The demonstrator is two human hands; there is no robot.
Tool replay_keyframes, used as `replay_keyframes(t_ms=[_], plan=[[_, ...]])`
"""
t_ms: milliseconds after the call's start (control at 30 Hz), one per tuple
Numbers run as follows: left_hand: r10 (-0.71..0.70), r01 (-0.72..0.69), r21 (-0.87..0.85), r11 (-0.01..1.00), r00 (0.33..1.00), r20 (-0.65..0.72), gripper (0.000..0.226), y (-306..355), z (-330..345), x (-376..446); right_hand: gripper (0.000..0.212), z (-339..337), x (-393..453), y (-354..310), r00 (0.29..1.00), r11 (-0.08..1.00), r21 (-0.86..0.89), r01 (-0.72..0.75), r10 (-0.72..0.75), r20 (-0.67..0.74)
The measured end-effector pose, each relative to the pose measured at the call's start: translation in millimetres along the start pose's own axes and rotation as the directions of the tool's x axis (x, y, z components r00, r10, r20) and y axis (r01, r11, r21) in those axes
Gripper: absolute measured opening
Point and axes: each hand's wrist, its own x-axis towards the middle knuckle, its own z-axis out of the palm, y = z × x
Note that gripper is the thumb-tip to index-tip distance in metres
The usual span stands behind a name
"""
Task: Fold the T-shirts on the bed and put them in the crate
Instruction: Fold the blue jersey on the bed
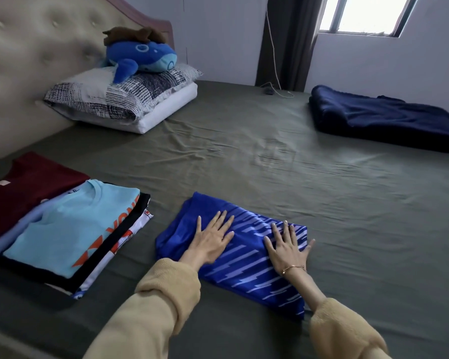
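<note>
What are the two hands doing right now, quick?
Left hand: open, fingers straight, pressing flat on the blue T-shirt.
Right hand: open, fingers spread, pressing flat on the same shirt.

A wide bed [244, 151] in wrinkled olive-green sheet carries a folded royal-blue striped T-shirt [233, 257] under both hands, a stack of folded T-shirts [62, 229] left of them, patterned pillows [125, 99] beyond, a folded navy blanket [389, 117] far right.
</note>
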Motion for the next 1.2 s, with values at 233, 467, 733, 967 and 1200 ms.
replay_keyframes(t_ms=[233,467,733,967,1200], plan=[[-0.084,0.081,0.076,0.994,0.996,0.036,0.057,-8,1,1,0.064,-3,-15,10,0.926,0.937,0.216,-0.273,0.317,-0.203],[-0.057,0.066,0.132,0.989,0.996,-0.067,0.067,-8,8,-13,0.05,-16,-29,11,0.887,0.843,0.372,-0.387,0.45,-0.097],[0.075,-0.125,-0.165,0.978,0.957,-0.281,0.016,24,3,-25,0.036,-28,-24,28,0.917,0.801,0.514,-0.307,0.394,-0.066],[0.042,-0.057,-0.575,0.816,0.998,-0.039,0.018,76,7,-12,0.038,-41,-34,96,0.866,0.758,0.548,-0.355,0.487,-0.113],[0.148,0.023,-0.751,0.66,0.976,0.16,0.017,146,19,-2,0.039,-62,-58,164,0.772,0.676,0.569,-0.467,0.626,-0.11]])
